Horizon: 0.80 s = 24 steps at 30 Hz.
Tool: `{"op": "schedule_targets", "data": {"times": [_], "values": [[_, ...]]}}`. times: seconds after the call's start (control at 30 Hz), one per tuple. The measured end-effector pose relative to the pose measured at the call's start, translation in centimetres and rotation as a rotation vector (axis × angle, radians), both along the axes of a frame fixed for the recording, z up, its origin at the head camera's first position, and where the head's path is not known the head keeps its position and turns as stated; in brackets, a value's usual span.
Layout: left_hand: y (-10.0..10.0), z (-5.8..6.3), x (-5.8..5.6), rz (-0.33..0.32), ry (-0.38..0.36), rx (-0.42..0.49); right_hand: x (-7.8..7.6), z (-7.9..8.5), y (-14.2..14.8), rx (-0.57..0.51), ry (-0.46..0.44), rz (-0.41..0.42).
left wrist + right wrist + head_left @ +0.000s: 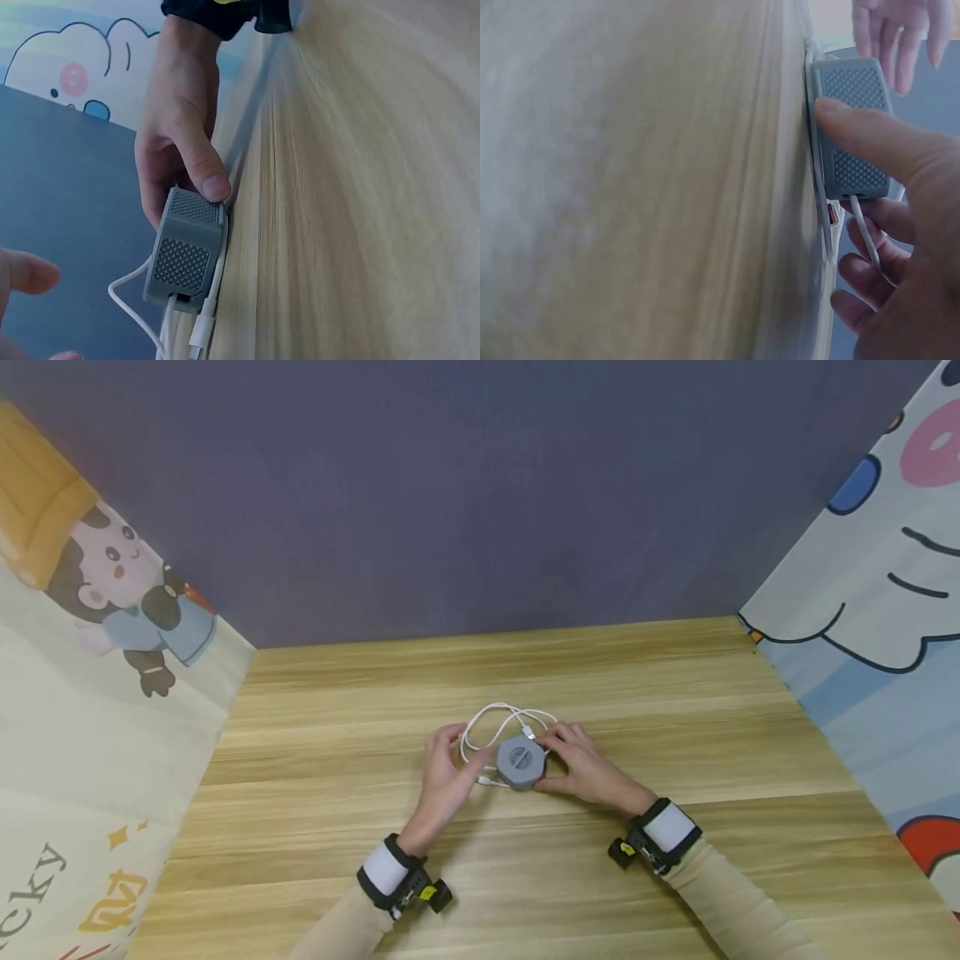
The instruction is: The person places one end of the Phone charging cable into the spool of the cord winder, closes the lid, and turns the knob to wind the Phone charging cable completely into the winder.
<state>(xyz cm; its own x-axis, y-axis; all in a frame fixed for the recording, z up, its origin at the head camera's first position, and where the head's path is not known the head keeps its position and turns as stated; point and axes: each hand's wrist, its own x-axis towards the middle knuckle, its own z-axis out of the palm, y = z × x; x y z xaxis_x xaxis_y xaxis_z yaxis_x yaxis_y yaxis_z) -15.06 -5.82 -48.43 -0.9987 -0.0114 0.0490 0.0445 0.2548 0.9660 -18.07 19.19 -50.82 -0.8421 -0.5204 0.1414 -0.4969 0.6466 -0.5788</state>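
Observation:
A grey, eight-sided cable winder (pixel 521 762) lies low at the wood-patterned table, with a slotted round knob on top and a dimpled rim (pixel 184 264). My right hand (pixel 592 770) grips its right side between thumb and fingers; the right wrist view shows the thumb (pixel 847 124) on the dimpled side. A white USB cable (pixel 495 705) runs out of the winder and loops behind it. One metal-tipped plug (pixel 529 732) lies at the back, and a smaller white connector (pixel 201 334) hangs at the left. My left hand (pixel 444 783), thumb and fingers spread, is beside the loop, apart from the winder.
A dark grey-blue panel (pixel 480 510) rises behind the table (pixel 315 810). Cartoon-printed sheets border it, one on the left (pixel 112 727) and one on the right (pixel 885 718). Both wrists carry strapped cameras.

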Motion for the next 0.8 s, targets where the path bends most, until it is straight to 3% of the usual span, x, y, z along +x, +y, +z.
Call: {"op": "schedule_targets", "data": {"times": [0.2,0.33,0.6,0.8], "values": [[0.4,-0.1,-0.4,-0.094,0.213,-0.160,0.1,0.2,0.1,0.015,-0.003,0.023],[0.5,-0.3,-0.6,-0.126,0.291,-0.257,0.2,0.4,0.2,0.032,0.001,0.022],[0.8,-0.4,-0.7,-0.170,0.328,-0.320,0.4,1.1,-0.4,0.088,0.089,-0.029],[0.9,-0.3,-0.8,-0.217,0.301,-0.340,0.5,1.5,-1.3,0.164,0.193,-0.014]]}}
